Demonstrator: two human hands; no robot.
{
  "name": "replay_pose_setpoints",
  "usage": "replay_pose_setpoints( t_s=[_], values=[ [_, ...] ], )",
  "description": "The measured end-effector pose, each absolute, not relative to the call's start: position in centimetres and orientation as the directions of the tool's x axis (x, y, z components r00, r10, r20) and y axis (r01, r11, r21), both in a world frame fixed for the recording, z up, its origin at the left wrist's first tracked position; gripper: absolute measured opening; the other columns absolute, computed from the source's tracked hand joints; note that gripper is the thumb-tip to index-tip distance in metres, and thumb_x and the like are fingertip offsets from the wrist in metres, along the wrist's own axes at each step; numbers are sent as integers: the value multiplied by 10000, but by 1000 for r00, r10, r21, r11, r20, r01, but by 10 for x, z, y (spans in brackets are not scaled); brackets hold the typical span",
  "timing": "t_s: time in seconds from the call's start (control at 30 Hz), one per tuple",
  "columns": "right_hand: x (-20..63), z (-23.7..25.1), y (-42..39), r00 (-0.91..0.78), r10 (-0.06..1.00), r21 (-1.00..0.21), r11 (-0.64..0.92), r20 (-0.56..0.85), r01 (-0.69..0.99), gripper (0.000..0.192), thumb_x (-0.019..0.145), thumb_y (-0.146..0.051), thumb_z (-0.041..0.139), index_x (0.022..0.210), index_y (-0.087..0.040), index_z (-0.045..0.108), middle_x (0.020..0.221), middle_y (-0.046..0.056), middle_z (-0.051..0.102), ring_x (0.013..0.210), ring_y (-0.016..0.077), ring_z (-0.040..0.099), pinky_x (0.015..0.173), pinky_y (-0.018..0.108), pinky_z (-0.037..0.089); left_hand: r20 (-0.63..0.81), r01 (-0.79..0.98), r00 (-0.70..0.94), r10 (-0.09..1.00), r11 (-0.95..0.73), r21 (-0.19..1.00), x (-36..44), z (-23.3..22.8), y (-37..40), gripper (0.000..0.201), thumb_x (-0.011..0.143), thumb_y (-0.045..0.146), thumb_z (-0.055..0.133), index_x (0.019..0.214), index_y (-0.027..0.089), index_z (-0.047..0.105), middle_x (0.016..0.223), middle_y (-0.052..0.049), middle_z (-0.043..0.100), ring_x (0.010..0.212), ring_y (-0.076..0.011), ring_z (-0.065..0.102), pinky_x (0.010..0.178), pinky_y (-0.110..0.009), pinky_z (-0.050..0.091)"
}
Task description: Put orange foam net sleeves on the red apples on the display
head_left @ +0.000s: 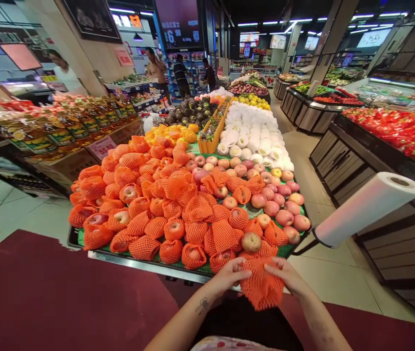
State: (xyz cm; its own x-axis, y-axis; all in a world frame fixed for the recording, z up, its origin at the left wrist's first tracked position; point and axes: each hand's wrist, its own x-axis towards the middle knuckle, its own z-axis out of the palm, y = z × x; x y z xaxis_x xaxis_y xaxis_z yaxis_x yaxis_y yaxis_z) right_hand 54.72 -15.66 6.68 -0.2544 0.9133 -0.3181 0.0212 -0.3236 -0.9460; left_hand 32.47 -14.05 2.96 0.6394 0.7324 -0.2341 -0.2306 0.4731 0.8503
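Between my two hands hangs an orange foam fruit net, just in front of the display's near edge. My left hand pinches its upper left side, and my right hand pinches its upper right. Whether anything is inside the net cannot be made out; it looks thin and loose. Right behind it an apple rests bare on other orange nets. To the left, apples in orange foam nets are heaped on the stand. Bare red apples lie in rows on the right side.
A roll of plastic bags leans out from the stand's right corner. Behind the apples are white-netted fruit and a yellow slatted divider. Oil bottles line the left. Red packages fill a counter across the right aisle. Several people stand farther back.
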Motion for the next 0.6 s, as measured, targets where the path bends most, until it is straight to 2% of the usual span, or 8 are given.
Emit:
replay_pose_setpoints(
  t_s=[0.07, 0.1, 0.17, 0.23, 0.3, 0.4, 0.5, 0.6],
  values=[
    [556, 67, -130, -48, 994, -978, -89, -100, 190, 459, 730, -660, 769, 754, -203, 737, 736, 31, 708, 696, 227, 630, 730, 387, 524, -277, -48, 633, 723, 393, 918, 332, 30, -128, 493, 707, 556, 837, 914, 148, 654, 789, -2, 638, 671, -126, 553, 658, -250, 420],
    [558, 67, -116, -18, 999, -972, -36, -41, 231, 455, 696, -658, 795, 676, -211, 711, 718, 22, 679, 723, 230, 613, 771, 395, 521, -302, 50, 585, 753, 338, 940, 337, 30, -122, 440, 759, 550, 796, 853, 152, 632, 739, 10, 608, 652, -126, 534, 651, -252, 418],
    [557, 63, -89, 28, 998, -959, 38, 47, 281, 448, 660, -659, 814, 633, -229, 690, 757, 22, 658, 809, 245, 594, 892, 417, 497, -308, 187, 447, 840, 249, 950, 346, 31, -112, 351, 884, 499, 675, 805, 169, 583, 713, 12, 578, 672, -144, 537, 665, -261, 423],
    [551, 54, -66, 61, 993, -947, 81, 105, 312, 422, 682, -650, 793, 669, -239, 702, 829, 40, 672, 898, 270, 586, 984, 443, 460, -251, 263, 283, 926, 176, 948, 354, 31, -106, 255, 981, 412, 543, 878, 180, 568, 814, -27, 625, 795, -184, 594, 740, -284, 443],
    [542, 43, -51, 71, 989, -936, 101, 132, 336, 392, 710, -630, 761, 708, -240, 715, 861, 58, 697, 930, 290, 595, 1020, 473, 444, -199, 441, 141, 970, 118, 890, 359, 31, -104, 226, 1033, 355, 431, 998, 179, 567, 931, -84, 678, 916, -230, 642, 814, -322, 453],
    [533, 27, -43, 58, 990, -930, 99, 127, 354, 364, 763, -593, 695, 773, -231, 737, 895, 79, 748, 938, 308, 643, 1024, 503, 459, -185, 717, 49, 981, 94, 690, 362, 30, -104, 337, 1070, 350, 300, 1172, 149, 550, 1017, -185, 729, 975, -303, 699, 845, -386, 473],
    [532, 17, -52, 73, 989, -924, 89, 125, 372, 405, 827, -567, 609, 966, -220, 766, 1105, 111, 767, 1111, 331, 652, 1102, 522, 420, -208, 750, 72, 975, 85, 656, 364, 27, -103, 405, 1074, 333, 243, 1260, 111, 525, 1070, -252, 734, 1014, -341, 715, 849, -413, 484],
    [530, 15, -69, 98, 988, -916, 74, 122, 395, 481, 850, -572, 582, 1154, -238, 749, 1266, 117, 721, 1264, 349, 599, 1169, 550, 354, -185, 723, 95, 978, 60, 688, 366, 23, -102, 387, 1069, 307, 249, 1250, 116, 533, 1060, -232, 746, 1018, -318, 724, 853, -383, 489]
  ],
)
